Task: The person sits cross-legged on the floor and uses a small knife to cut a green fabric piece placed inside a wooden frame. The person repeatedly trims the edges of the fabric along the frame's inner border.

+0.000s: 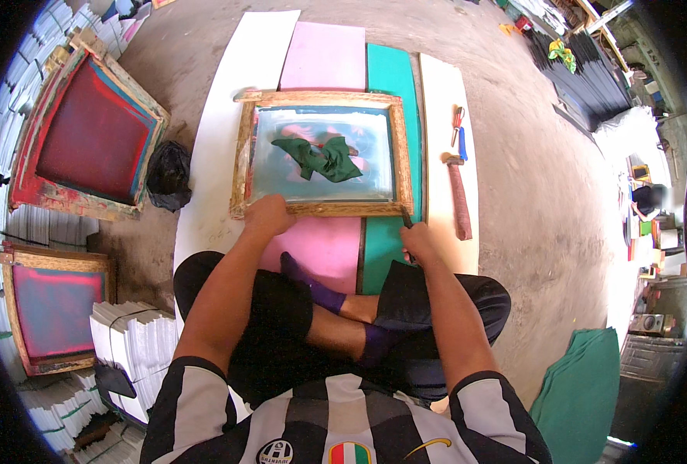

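concrete workshop floor point(513, 155), coloured sheets laid out. wooden-framed printing screen point(322, 153) lay on them, crumpled green rag point(320, 158) inside. left hand point(267, 215) fingers pressed on the near rail; right hand point(417, 243) fingers pinched a thin dark tool point(407, 220) at the corner. steady downward hold advised.

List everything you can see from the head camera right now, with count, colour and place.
wooden screen frame: one, tan, on the sheets ahead
cloth: one, green, crumpled on the frame's mesh
sheets: four, white, pink, teal, white, side by side on the floor
spare frames: two, red-stained, at left
black bag: one, beside the upper spare frame
paper stacks: white, lower left
hammer: one, reddish handle, on the right white sheet
small tools: red and blue, above the hammer
left hand: on the frame's near edge
right hand: holding a thin dark tool at the frame's near right corner
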Tool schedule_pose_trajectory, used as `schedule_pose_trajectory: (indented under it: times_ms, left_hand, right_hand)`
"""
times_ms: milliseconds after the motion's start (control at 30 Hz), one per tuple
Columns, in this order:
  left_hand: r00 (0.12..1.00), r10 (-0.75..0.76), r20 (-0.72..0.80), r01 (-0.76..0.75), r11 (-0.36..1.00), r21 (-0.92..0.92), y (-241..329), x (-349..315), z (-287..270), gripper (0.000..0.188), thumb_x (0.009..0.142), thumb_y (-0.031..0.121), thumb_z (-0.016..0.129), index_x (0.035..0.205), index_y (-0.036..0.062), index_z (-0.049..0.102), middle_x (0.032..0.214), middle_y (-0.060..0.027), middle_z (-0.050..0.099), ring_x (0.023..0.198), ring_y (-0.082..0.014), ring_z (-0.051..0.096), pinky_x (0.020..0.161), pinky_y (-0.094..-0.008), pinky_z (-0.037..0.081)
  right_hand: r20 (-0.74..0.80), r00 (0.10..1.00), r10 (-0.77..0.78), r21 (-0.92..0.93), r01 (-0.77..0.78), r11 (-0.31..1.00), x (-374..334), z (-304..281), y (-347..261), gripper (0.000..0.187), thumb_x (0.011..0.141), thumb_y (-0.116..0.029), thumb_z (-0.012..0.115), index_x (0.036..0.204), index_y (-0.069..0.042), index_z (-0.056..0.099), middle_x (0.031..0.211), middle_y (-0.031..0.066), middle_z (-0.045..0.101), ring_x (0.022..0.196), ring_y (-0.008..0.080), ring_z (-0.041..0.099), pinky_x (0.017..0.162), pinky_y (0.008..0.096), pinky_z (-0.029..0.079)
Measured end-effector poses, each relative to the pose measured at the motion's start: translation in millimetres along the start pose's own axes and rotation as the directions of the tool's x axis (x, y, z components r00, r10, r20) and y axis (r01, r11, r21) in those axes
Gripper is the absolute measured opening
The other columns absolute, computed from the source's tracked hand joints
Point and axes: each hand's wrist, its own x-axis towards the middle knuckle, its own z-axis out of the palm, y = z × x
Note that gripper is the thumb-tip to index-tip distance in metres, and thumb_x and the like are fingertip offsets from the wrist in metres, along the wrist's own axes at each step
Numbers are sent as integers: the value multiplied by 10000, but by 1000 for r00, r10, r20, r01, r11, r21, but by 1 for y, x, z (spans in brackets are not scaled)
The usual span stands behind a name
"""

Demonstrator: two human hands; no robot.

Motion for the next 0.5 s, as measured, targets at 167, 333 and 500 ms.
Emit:
schedule_pose_trajectory:
  times_ms: [167,333,500]
  left_hand:
    - [997,-54,58,52,998,22,15,-18,-24,474,786,387,724,1085,19,721,1097,-215,712,1031,-373,691,898,-470,549]
    - [998,-69,12,70,996,-63,9,-28,-20,407,792,395,716,1027,64,749,1042,-187,729,1007,-350,698,876,-475,549]
    - [993,83,-80,-91,991,-96,6,-35,-12,343,791,398,716,992,124,767,990,-151,737,963,-337,699,837,-469,550]
  right_hand:
    - [6,1000,26,236,-27,971,-5,11,6,291,894,-215,579,823,66,576,632,153,602,482,271,601,440,418,490]
    - [60,998,-26,594,-15,805,-22,19,1,245,927,-230,599,871,3,549,629,117,573,462,225,547,425,399,456]
    - [70,996,-47,568,-1,823,-28,25,-1,232,936,-223,601,884,-2,553,628,110,578,461,221,552,426,384,457]
